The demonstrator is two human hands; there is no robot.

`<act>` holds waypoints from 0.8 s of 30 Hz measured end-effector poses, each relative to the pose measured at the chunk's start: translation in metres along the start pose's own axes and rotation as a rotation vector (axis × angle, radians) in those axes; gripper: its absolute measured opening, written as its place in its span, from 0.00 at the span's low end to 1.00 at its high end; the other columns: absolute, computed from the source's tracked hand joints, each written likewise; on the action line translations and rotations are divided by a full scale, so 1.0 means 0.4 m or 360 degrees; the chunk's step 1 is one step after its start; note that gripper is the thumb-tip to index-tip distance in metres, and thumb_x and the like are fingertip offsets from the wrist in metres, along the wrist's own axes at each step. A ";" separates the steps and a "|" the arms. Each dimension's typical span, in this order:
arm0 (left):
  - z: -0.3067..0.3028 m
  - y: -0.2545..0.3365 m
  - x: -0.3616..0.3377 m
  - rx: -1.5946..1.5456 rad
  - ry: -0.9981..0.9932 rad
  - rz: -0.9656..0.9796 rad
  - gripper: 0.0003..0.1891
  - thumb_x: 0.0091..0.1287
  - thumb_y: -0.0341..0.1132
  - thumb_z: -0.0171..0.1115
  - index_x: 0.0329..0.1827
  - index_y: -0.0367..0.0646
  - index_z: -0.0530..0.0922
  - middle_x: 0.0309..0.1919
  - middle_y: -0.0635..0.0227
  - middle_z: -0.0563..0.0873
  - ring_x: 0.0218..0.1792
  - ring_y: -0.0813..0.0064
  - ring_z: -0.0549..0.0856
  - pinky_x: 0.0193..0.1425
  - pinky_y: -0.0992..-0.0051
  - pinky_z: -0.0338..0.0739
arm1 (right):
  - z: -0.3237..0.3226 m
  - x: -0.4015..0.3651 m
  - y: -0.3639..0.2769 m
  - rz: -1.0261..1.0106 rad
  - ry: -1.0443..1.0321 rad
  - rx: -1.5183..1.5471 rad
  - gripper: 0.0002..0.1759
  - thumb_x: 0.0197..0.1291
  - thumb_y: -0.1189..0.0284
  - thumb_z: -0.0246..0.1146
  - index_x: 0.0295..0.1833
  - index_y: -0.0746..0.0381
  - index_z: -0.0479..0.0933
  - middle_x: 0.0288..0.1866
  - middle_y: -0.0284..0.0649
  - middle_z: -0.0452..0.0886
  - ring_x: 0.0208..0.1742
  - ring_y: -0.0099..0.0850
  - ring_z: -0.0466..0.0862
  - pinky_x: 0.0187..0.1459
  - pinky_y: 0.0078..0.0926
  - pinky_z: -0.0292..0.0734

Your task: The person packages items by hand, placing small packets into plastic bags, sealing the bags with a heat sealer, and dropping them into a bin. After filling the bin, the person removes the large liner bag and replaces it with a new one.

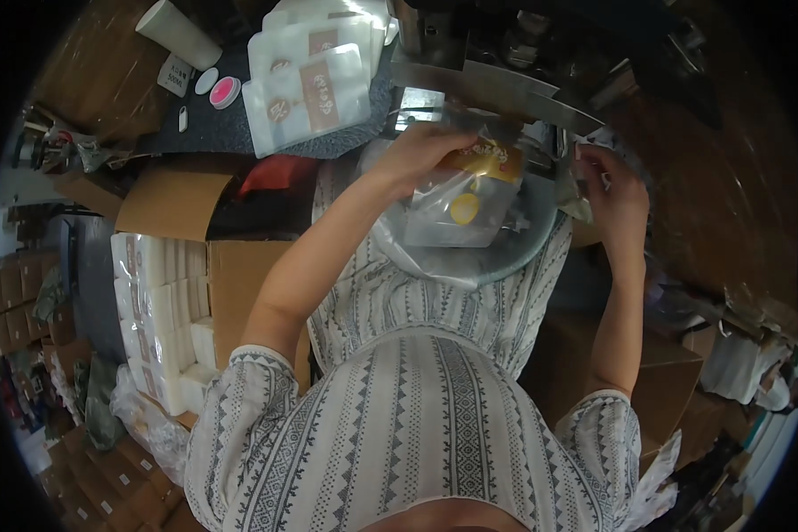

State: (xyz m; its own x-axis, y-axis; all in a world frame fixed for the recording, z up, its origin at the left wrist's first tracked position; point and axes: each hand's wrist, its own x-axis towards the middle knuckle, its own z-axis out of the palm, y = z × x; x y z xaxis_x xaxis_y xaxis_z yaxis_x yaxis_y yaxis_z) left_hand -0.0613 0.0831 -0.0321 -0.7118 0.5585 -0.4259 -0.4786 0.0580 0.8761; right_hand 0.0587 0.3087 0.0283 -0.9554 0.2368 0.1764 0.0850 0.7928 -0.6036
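My left hand (424,155) is closed on the top edge of a clear plastic pouch (457,226) with a yellow printed band and a yellow round mark. The pouch hangs over a round basin (528,244) lined with clear plastic in my lap, just below a dark metal machine (496,80). My right hand (616,191) is at the machine's right side with its fingers bent together. What they hold, if anything, is hidden. A greenish piece of plastic (575,202) hangs just left of that hand.
Stacked printed pouches (279,111) lie on a dark cloth at the upper left, near a white cup (177,34) and an open pink tin (225,92). An open carton (248,293) stands at my left beside stacked white packs (155,310). Another cardboard box (647,372) is on my right.
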 end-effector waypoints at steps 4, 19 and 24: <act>-0.046 0.025 -0.050 0.0544 0.0327 0.0375 0.19 0.67 0.40 0.61 0.48 0.30 0.79 0.39 0.58 0.84 0.41 0.67 0.85 0.38 0.75 0.80 | 0.029 0.044 0.114 0.0206 -0.0131 -0.0521 0.11 0.57 0.71 0.63 0.45 0.62 0.79 0.36 0.44 0.84 0.36 0.41 0.84 0.39 0.31 0.77; -0.203 -0.054 -0.219 0.1912 0.1293 0.1236 0.06 0.59 0.32 0.65 0.36 0.41 0.79 0.31 0.59 0.81 0.30 0.57 0.81 0.31 0.64 0.72 | 0.034 0.008 -0.086 0.0066 -0.0315 0.0676 0.15 0.57 0.76 0.64 0.51 0.65 0.77 0.39 0.38 0.82 0.39 0.24 0.81 0.43 0.23 0.75; -0.260 -0.050 -0.132 0.2300 0.1331 0.1438 0.08 0.58 0.31 0.64 0.39 0.42 0.78 0.32 0.60 0.80 0.31 0.55 0.81 0.31 0.64 0.73 | 0.110 0.018 -0.167 -0.0235 -0.0276 0.0603 0.16 0.58 0.76 0.64 0.52 0.64 0.77 0.42 0.37 0.82 0.42 0.25 0.81 0.46 0.23 0.75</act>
State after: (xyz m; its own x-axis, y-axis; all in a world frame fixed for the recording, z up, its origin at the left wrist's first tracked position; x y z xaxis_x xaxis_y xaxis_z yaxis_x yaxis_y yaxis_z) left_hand -0.0677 -0.0336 -0.0509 -0.7123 0.3512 0.6077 0.5495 0.8177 0.1715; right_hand 0.0339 0.2327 0.0355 -0.9857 0.0131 0.1682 -0.1344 0.5416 -0.8298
